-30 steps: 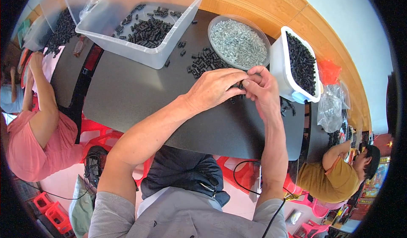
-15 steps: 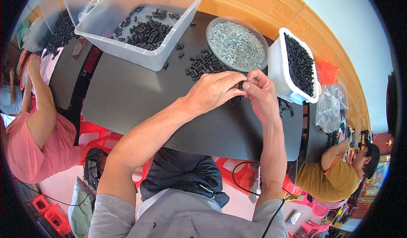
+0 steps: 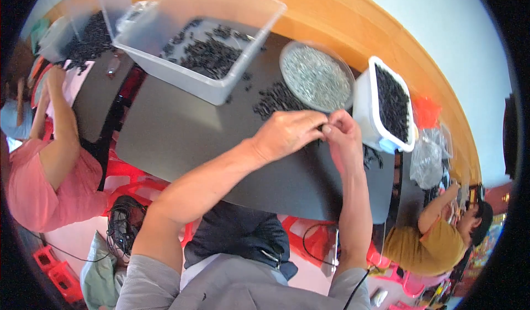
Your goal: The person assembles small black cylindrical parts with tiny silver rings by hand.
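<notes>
My left hand [image 3: 288, 135] and my right hand [image 3: 345, 139] meet over the dark table, fingertips pinched together. Between them sits a small black plastic piece [image 3: 321, 127], mostly covered by the fingers; its exact shape is hidden. Both hands are closed on it. Just beyond them lies a loose pile of similar black plastic pieces [image 3: 277, 99]. Behind the hands stands a round clear tub [image 3: 286, 73] filled with small silvery screw-like parts [image 3: 317, 78].
A large clear bin [image 3: 165, 64] with black pieces stands at the far left. On the right is a white tub [image 3: 366, 111] full of black pieces, beside clear plastic bags [image 3: 428, 158]. Co-workers sit at left, in a pink top [image 3: 61, 177], and at right, in a mustard top [image 3: 425, 241].
The whole view has shifted, so the table and tubs appear lower and slightly to the right. Both hands stay pinched together on the small black piece. Some blur shows now.
</notes>
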`<act>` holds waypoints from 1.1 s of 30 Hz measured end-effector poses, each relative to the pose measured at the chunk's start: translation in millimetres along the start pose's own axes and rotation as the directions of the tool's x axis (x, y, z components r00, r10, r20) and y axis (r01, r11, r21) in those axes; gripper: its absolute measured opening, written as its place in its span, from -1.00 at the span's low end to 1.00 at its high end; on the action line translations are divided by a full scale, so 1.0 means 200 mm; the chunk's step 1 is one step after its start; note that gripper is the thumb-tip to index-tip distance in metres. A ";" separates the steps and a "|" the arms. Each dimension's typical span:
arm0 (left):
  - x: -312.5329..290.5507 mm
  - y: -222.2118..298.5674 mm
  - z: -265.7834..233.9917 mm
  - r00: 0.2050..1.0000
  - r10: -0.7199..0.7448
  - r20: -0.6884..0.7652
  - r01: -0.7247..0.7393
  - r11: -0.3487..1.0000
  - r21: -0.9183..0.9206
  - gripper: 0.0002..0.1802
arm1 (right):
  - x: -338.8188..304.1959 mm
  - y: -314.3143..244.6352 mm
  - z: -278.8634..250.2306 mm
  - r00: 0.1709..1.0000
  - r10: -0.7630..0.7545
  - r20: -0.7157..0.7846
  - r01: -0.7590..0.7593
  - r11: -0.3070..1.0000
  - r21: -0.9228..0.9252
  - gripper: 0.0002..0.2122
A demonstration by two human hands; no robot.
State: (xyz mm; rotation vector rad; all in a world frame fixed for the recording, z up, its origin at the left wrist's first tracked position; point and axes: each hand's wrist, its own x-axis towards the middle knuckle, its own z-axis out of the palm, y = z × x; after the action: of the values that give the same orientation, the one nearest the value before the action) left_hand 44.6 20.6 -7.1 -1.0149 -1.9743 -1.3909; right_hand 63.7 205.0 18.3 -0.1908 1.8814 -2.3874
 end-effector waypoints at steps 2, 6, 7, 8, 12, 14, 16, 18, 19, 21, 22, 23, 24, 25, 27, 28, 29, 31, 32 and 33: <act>-0.01 -0.02 0.01 1.000 0.024 -0.014 -0.024 1.000 -0.015 -0.67 | -0.01 -0.01 0.01 0.999 0.025 -0.033 -0.027 0.998 -0.057 -0.84; -0.01 -0.01 0.04 0.998 0.010 -0.061 -0.013 0.999 -0.051 -0.66 | -0.02 -0.05 -0.02 0.999 0.044 -0.019 -0.045 0.994 -0.101 -0.87; 0.00 -0.01 0.04 0.997 0.009 -0.081 -0.011 1.000 -0.029 -0.66 | -0.01 -0.05 -0.01 1.000 0.026 -0.003 -0.026 0.996 -0.081 -0.89; -0.01 -0.01 0.02 0.995 0.008 -0.100 -0.009 1.000 -0.012 -0.67 | 0.00 -0.03 0.01 1.000 0.008 0.008 -0.007 0.998 -0.063 -0.91; 0.02 -0.02 -0.03 0.986 0.040 -0.164 -0.044 0.999 -0.026 -0.70 | 0.05 -0.05 0.04 0.998 0.016 0.068 -0.015 1.000 -0.014 -0.94; 0.02 -0.03 -0.03 0.988 0.018 -0.150 -0.021 0.999 -0.024 -0.67 | 0.06 -0.08 0.07 0.998 0.017 0.061 -0.015 1.000 -0.026 -0.94; 0.02 -0.04 -0.03 0.984 0.042 -0.174 -0.045 0.999 -0.016 -0.66 | 0.06 -0.10 0.08 0.997 0.021 0.078 -0.020 1.000 -0.011 -0.94; 0.02 -0.03 -0.03 0.982 0.024 -0.185 -0.036 0.998 -0.059 -0.65 | 0.06 -0.11 0.08 0.997 0.030 0.065 -0.029 0.999 -0.013 -0.94; 0.02 -0.02 -0.03 0.982 0.023 -0.188 -0.034 0.998 -0.056 -0.65 | 0.06 -0.11 0.07 0.998 0.040 0.053 -0.040 0.999 -0.011 -0.92; 0.01 -0.01 -0.05 0.991 -0.044 -0.129 0.033 0.996 -0.086 -0.61 | 0.06 -0.12 0.10 0.998 0.036 0.052 -0.032 0.996 -0.080 -0.90; 0.00 -0.02 -0.05 0.991 -0.094 -0.090 0.082 0.987 -0.137 -0.56 | 0.06 -0.13 0.11 0.999 0.030 0.045 -0.023 0.989 -0.148 -0.88; 0.00 -0.03 -0.03 0.987 -0.062 -0.145 0.048 0.994 -0.102 -0.52 | 0.07 -0.15 0.10 0.999 0.027 0.028 -0.022 0.984 -0.175 -0.86; 0.00 -0.04 -0.01 0.980 -0.026 -0.196 0.014 0.998 -0.065 -0.47 | 0.07 -0.19 0.11 1.000 0.013 -0.020 -0.019 0.946 -0.322 -0.85; 0.00 -0.03 0.00 0.976 -0.126 -0.180 0.110 0.989 -0.098 -0.35 | 0.09 -0.24 0.13 0.998 -0.007 -0.060 -0.021 0.889 -0.458 -0.83; 0.01 -0.06 0.03 0.943 -0.274 -0.187 0.237 0.951 -0.198 -0.35 | 0.15 -0.34 0.19 0.996 -0.078 -0.038 0.038 0.785 -0.618 -0.80; 0.00 -0.07 0.01 0.937 -0.288 -0.198 0.267 0.955 -0.126 -0.42 | 0.20 -0.38 0.23 0.997 -0.082 -0.004 0.061 0.767 -0.639 -0.79; 0.00 -0.10 0.02 0.935 -0.264 -0.238 0.247 0.964 -0.096 -0.45 | 0.25 -0.41 0.27 0.989 -0.128 0.071 0.144 0.777 -0.612 -0.77; 0.00 -0.16 0.00 0.910 -0.291 -0.295 0.276 0.957 -0.094 -0.54 | 0.35 -0.43 0.43 0.956 -0.254 0.147 0.292 0.782 -0.551 -0.71; 0.00 -0.18 -0.01 0.899 -0.279 -0.336 0.277 0.959 -0.057 -0.56 | 0.39 -0.43 0.52 0.931 -0.335 0.146 0.360 0.769 -0.528 -0.69; 0.01 -0.18 -0.02 0.872 -0.356 -0.335 0.325 0.934 -0.146 -0.60 | 0.42 -0.43 0.57 0.920 -0.367 0.140 0.384 0.769 -0.510 -0.68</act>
State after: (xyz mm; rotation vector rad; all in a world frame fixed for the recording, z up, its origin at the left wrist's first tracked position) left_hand 14.7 9.5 -24.2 -0.4075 -1.8852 -1.7208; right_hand -0.7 103.2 130.4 -0.7069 2.6616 -1.9582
